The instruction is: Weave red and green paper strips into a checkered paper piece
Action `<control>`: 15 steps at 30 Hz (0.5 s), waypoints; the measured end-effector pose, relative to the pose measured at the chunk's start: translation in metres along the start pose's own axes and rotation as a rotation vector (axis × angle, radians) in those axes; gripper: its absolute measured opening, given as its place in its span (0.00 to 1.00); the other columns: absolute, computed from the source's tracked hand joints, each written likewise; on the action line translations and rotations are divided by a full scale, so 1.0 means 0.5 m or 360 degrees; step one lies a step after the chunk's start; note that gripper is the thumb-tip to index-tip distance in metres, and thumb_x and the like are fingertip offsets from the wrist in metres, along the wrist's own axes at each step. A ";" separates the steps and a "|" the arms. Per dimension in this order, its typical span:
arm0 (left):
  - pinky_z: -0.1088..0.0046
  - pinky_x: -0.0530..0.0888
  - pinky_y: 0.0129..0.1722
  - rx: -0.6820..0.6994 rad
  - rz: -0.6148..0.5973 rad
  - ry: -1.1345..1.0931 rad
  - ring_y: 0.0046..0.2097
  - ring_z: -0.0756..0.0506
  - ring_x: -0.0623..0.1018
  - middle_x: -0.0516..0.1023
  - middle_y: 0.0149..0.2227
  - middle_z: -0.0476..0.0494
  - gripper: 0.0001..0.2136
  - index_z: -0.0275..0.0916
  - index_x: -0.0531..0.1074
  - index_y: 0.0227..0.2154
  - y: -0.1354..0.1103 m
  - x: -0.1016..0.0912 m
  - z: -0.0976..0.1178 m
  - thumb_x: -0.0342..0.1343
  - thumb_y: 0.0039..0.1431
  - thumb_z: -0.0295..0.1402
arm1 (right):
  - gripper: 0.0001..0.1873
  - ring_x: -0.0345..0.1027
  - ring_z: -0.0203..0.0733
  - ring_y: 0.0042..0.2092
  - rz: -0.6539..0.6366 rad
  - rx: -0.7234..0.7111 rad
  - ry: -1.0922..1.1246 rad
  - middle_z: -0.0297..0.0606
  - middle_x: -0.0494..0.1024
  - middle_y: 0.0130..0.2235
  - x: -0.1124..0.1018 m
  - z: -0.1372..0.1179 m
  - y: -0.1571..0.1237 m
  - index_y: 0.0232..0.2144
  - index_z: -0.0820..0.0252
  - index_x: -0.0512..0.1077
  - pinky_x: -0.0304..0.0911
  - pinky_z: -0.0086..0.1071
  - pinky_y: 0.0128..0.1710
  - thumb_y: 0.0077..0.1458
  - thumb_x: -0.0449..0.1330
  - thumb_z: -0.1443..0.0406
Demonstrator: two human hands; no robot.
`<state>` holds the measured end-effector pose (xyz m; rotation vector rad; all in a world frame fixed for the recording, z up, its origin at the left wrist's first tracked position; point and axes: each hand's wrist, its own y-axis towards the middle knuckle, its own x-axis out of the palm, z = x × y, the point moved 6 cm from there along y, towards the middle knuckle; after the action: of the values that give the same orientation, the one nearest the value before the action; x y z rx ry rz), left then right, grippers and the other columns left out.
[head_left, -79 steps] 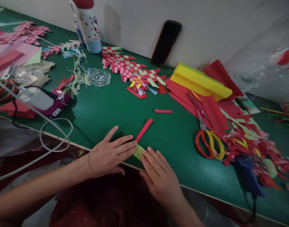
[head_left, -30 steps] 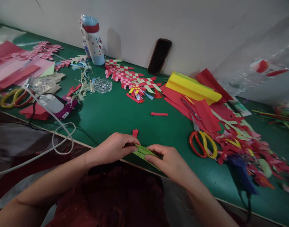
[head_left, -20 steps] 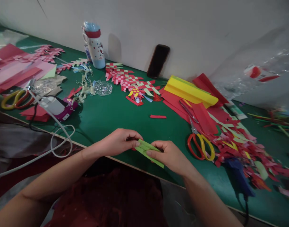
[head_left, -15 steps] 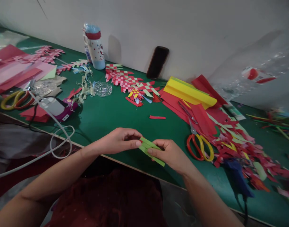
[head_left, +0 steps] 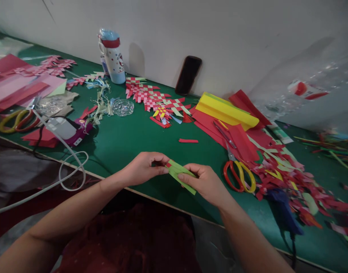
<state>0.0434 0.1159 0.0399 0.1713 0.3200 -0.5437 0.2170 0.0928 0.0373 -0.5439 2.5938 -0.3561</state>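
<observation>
Above the table's front edge, both hands meet at a bundle of green paper strips (head_left: 176,168) with a small red patch at its left end. My left hand (head_left: 145,167) pinches that red end between thumb and fingers. My right hand (head_left: 204,184) grips the strips farther along, thumb on top and fingers underneath, partly hidden. The free ends of the strips slant down to the right below my right thumb. A short folded red paper strip (head_left: 188,140) lies on the green table (head_left: 125,140) beyond the hands.
Scissors (head_left: 239,175) lie right of my right hand, beside red and yellow paper (head_left: 229,110) and scraps. A blue glue gun (head_left: 286,212) is near the right front. Woven paper pieces (head_left: 151,96), a bottle (head_left: 114,58) and a phone (head_left: 188,74) stand farther back. A white cable (head_left: 84,170) loops over the left edge.
My left thumb has shifted slightly, and more of the red patch on the green strips shows. My right hand has moved up a little with the strips. The view has shifted slightly.
</observation>
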 end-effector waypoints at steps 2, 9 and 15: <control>0.72 0.73 0.41 0.0081 0.0086 0.0079 0.38 0.49 0.77 0.78 0.33 0.49 0.05 0.39 0.76 0.34 0.001 -0.010 0.009 0.57 0.60 0.33 | 0.13 0.69 0.35 0.27 0.0203 -0.0250 -0.0257 0.31 0.78 0.27 -0.011 -0.023 -0.004 0.32 0.57 0.76 0.61 0.28 0.26 0.57 0.60 0.55; 0.59 0.62 0.58 0.0822 0.0409 0.0784 0.56 0.44 0.72 0.82 0.39 0.51 0.09 0.45 0.78 0.33 -0.012 -0.034 0.068 0.54 0.62 0.26 | 0.15 0.75 0.38 0.41 0.0795 -0.1477 -0.1350 0.37 0.83 0.40 -0.007 -0.083 -0.054 0.44 0.56 0.75 0.64 0.34 0.46 0.60 0.53 0.73; 0.57 0.58 0.59 0.0949 0.0350 0.1259 0.56 0.44 0.69 0.80 0.40 0.53 0.12 0.49 0.78 0.30 -0.047 -0.009 0.025 0.54 0.64 0.26 | 0.19 0.70 0.45 0.53 0.0583 -0.1302 -0.1597 0.40 0.79 0.51 0.016 -0.023 -0.044 0.49 0.58 0.74 0.62 0.42 0.53 0.59 0.52 0.75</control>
<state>0.0304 0.0953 0.0516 1.0002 0.8906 -0.3181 0.2119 0.0714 0.0515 -0.3356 1.6760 0.9108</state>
